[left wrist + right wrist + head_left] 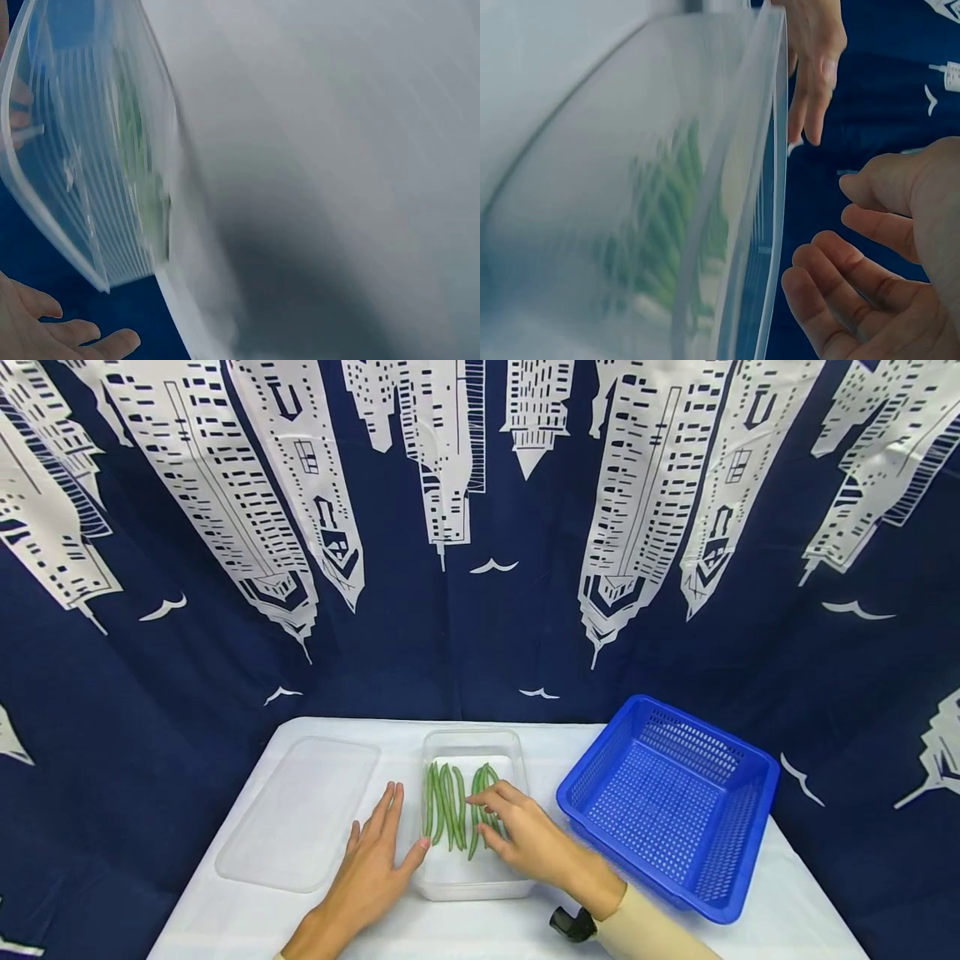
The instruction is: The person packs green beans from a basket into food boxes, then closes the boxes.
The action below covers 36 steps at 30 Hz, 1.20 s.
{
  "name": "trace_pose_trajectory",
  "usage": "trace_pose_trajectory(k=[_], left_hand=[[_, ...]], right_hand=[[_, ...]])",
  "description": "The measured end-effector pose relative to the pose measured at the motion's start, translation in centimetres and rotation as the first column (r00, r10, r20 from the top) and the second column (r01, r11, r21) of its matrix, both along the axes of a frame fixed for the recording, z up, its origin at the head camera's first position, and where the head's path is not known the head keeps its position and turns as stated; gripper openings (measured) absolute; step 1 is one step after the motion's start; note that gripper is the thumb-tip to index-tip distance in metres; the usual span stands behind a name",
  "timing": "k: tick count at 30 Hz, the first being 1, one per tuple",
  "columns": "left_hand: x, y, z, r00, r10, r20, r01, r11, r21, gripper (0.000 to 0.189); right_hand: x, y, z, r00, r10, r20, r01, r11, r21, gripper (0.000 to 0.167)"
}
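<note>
Green beans (448,806) lie lengthwise in two groups inside a clear plastic container (476,892) in the middle of the table. My left hand (373,867) hovers at the container's left side, fingers straight and thumb by the rim. Over the right-hand group of beans is my right hand (528,837), its fingers loosely bent and nothing between them. In the right wrist view those fingers (851,292) show above the container's rim, bare of any bean. The left wrist view shows the container wall (90,172) with the beans blurred behind it.
A flat translucent lid (300,814) lies on the white table (405,935) at the left. To the right stands a blue perforated basket (652,810), close to my right forearm. A dark blue cloth (450,643) printed with white buildings hangs behind the table.
</note>
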<state>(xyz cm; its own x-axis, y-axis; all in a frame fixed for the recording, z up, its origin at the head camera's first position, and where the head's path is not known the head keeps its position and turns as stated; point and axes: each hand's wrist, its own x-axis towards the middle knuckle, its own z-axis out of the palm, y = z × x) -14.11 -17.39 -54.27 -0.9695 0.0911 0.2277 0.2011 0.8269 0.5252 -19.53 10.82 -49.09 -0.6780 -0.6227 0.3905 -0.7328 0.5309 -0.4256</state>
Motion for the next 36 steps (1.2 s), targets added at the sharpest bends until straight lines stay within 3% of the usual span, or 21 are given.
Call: trace_pose_trajectory(k=[5, 16, 25, 36], left_hand=[[0.3, -2.8, 0.4, 0.998, 0.055, -0.015, -0.055, 0.998, -0.028, 0.091], [0.4, -10.1, 2.0, 0.984, 0.174, 0.039, -0.171, 0.982, -0.079, 0.093], [-1.4, -14.9, 2.5, 0.964, 0.239, 0.117, -0.228, 0.968, -0.102, 0.101], [-3.2, -18.5, 1.9, 0.951, 0.244, 0.191, -0.216, 0.964, -0.155, 0.106]], right_hand=[[0.6, -2.4, 0.3, 0.999, 0.047, 0.022, -0.047, 0.999, 0.012, 0.039], [1.2, -7.5, 1.9, 0.991, 0.101, 0.091, -0.104, 0.994, 0.027, 0.044], [1.0, -12.7, 1.8, 0.971, 0.103, 0.214, -0.115, 0.992, 0.044, 0.049], [1.8, -18.7, -0.1, 0.938, -0.011, 0.347, -0.02, 0.996, 0.084, 0.073]])
